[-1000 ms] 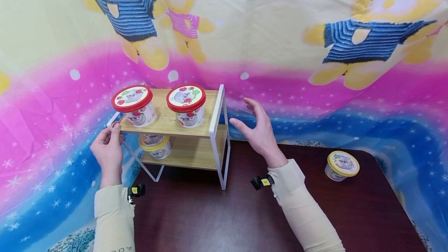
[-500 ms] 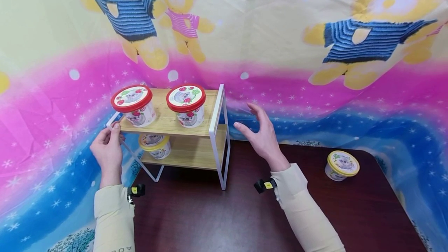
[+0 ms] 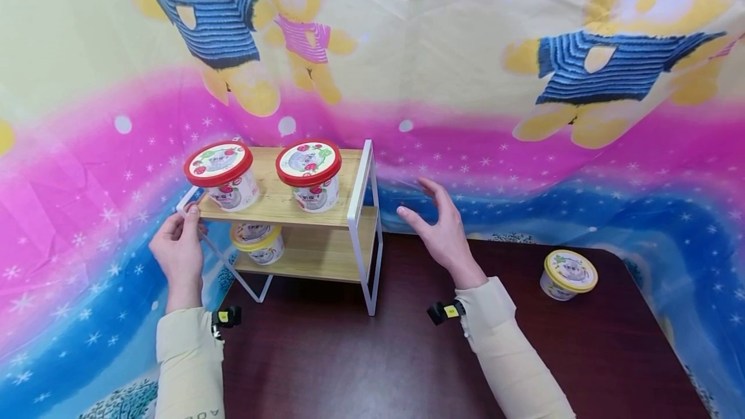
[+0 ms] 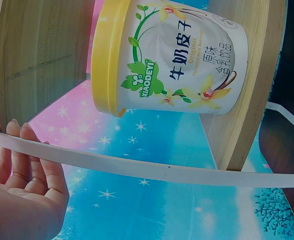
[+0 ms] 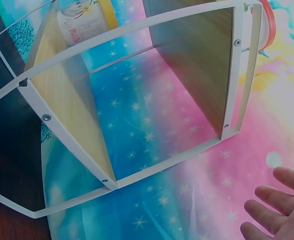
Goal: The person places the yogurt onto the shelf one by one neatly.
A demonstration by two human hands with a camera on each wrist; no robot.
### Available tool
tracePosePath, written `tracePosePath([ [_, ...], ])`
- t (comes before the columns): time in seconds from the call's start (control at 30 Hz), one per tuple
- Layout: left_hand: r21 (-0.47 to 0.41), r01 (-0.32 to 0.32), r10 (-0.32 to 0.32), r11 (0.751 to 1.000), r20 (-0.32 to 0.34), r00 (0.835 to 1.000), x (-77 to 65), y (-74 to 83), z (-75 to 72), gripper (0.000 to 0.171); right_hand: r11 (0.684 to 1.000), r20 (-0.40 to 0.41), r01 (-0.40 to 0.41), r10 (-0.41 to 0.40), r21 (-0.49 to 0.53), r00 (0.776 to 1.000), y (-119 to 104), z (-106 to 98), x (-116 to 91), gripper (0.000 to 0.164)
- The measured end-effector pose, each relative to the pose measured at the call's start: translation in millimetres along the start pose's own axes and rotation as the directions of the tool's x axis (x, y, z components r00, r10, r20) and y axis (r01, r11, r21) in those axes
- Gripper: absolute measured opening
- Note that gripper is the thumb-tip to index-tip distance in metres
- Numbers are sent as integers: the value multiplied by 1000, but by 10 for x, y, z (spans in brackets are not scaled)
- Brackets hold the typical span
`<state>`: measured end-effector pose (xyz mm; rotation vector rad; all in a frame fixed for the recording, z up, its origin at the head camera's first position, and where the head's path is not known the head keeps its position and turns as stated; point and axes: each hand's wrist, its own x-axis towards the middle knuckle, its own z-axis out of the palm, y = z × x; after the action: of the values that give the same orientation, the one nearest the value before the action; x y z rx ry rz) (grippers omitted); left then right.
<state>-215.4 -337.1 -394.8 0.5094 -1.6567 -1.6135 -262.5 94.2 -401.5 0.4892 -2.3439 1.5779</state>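
A two-tier rack (image 3: 302,215) with wooden boards and a white metal frame stands on the table. My left hand (image 3: 180,254) grips its upper left front corner, the fingers (image 4: 37,170) behind the white frame bar. Two tubs with red lids, a left one (image 3: 233,196) and a right one (image 3: 317,194), stand upright on the top board. Below, at the left of the lower board, is a yellow-lidded tub (image 4: 186,60), partly hidden in the head view. To the right of the rack my right hand (image 3: 445,231) hangs in the air with spread fingers (image 5: 271,197), touching nothing.
Another yellow-lidded tub (image 3: 567,277) stands at the right of the dark table (image 3: 326,354). A printed cloth with bears (image 3: 454,50) hangs behind and on both sides of the table.
My right hand has moved slightly right and down, away from the rack. The left hand keeps its grip, and the rack and tubs stay where they were.
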Motion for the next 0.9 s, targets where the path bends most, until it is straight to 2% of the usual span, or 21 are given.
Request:
tracePosePath([
  [0.4, -11, 12, -12, 1000, 3, 1000, -27, 44, 3, 39, 999, 2, -34, 34, -11, 999, 110, -56, -69, 76],
  [0.9, -13, 14, -13, 1000, 7, 1000, -9, 14, -3, 39, 996, 0, -84, 84, -4, 996, 260, -125, -153, 75],
])
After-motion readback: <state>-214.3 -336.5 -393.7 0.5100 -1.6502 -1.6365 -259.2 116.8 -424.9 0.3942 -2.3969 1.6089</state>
